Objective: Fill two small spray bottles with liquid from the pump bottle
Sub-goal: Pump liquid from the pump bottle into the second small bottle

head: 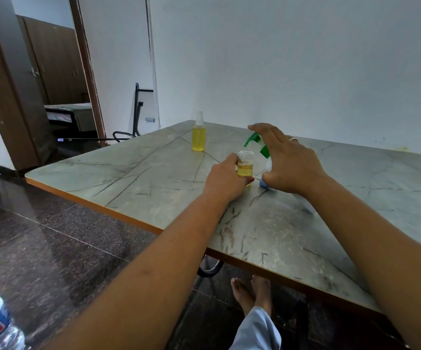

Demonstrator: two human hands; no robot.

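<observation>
Finding one: the capped spray bottle (198, 137) stands on the table (128, 178) beyond the pump bottle (265, 150), full of yellow liquid, so I judge it done. Finding two: my left hand (225, 176) grips the open bottle (245, 164) just left of the pump bottle, under its green spout. It is roughly a third full. My right hand (287, 157) lies flat-fingered over the pump head. Outstanding: more pumping, then capping.

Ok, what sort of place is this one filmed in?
Likely a home or hostel room: a marble-look table against a bare white wall, and a doorway showing a bed beyond.
</observation>
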